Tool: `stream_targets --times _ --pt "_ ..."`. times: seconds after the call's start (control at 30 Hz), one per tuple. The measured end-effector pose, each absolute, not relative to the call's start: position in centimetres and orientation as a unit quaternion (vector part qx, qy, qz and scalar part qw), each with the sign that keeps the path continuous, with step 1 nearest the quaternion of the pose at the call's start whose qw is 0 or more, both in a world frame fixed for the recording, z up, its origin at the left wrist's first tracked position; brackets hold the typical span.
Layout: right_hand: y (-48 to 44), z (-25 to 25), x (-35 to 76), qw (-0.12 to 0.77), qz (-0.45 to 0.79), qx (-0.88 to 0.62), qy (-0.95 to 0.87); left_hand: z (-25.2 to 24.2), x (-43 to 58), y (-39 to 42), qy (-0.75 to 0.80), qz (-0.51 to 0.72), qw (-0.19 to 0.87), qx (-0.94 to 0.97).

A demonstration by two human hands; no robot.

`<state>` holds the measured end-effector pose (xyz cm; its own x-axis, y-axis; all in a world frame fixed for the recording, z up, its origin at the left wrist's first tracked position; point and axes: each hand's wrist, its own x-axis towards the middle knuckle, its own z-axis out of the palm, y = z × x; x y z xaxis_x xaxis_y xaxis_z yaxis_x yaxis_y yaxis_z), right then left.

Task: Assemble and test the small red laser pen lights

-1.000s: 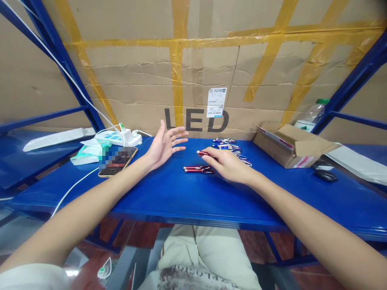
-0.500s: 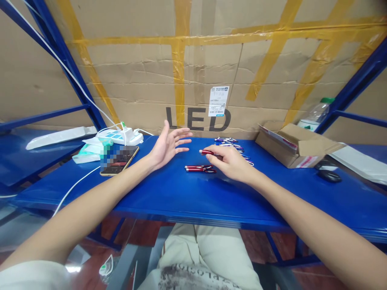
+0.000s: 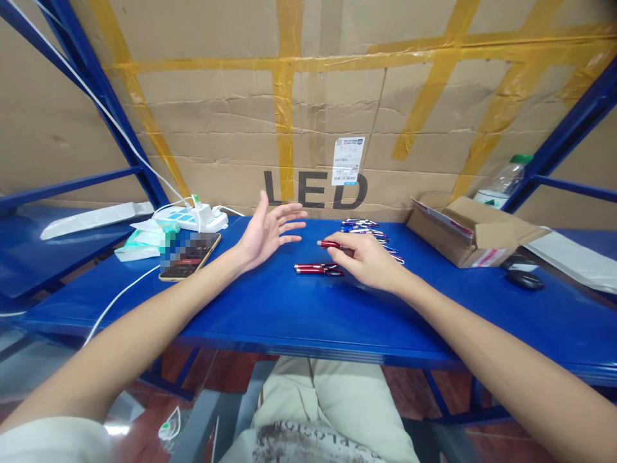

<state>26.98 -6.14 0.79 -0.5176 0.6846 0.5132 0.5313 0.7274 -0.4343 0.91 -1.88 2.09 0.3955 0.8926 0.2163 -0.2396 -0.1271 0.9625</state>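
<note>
My right hand (image 3: 371,260) pinches a red pen (image 3: 326,244) with a silver tip, held just above the blue table and pointing left. The pen's rear part is hidden by my fingers. Below it, red pens (image 3: 314,270) with dark, loop-like ends lie side by side on the table. Several blue and silver pens (image 3: 359,224) lie behind my right hand, partly covered by it. To the left, my left hand (image 3: 270,233) is raised over the table with its palm turned inward and fingers spread, touching nothing.
A phone (image 3: 193,256) lies left of my left forearm, near a white power strip (image 3: 200,217) and a tissue pack (image 3: 142,239). On the right stand an open cardboard box (image 3: 463,247), a black mouse (image 3: 525,280) and a plastic bottle (image 3: 506,177). A large carton (image 3: 216,141) walls off the back.
</note>
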Motion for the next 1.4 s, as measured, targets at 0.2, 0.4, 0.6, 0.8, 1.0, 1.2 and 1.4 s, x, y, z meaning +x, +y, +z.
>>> stream_targets --times 0.2,0.4,0.6,0.8,1.0,1.2,1.4 --pt "-6.1 0.8 27.0 0.342 0.109 -0.342 -0.869 2.0 0.9 -1.8 0.278 0.473 0.602 0.58" --pt "-6.2 0.8 27.0 0.336 0.114 -0.351 -0.867 2.1 0.9 -1.9 0.281 0.472 0.601 0.58" --pt "-6.1 0.7 27.1 0.335 0.109 -0.344 -0.87 2.1 1.0 -1.9 0.279 0.47 0.603 0.581" --pt "-6.0 0.7 27.0 0.331 0.109 -0.338 -0.874 2.2 1.0 -2.0 0.284 0.466 0.602 0.583" --pt "-6.4 0.8 27.0 0.302 0.123 -0.347 -0.879 2.0 1.0 -1.8 0.291 0.465 0.597 0.585" --pt "-7.1 1.1 26.8 0.228 0.193 -0.31 -0.903 1.6 1.1 -1.6 0.326 0.465 0.58 0.584" --pt "-6.8 0.8 26.8 0.195 0.173 -0.275 -0.925 1.4 1.3 -1.6 0.338 0.468 0.568 0.587"
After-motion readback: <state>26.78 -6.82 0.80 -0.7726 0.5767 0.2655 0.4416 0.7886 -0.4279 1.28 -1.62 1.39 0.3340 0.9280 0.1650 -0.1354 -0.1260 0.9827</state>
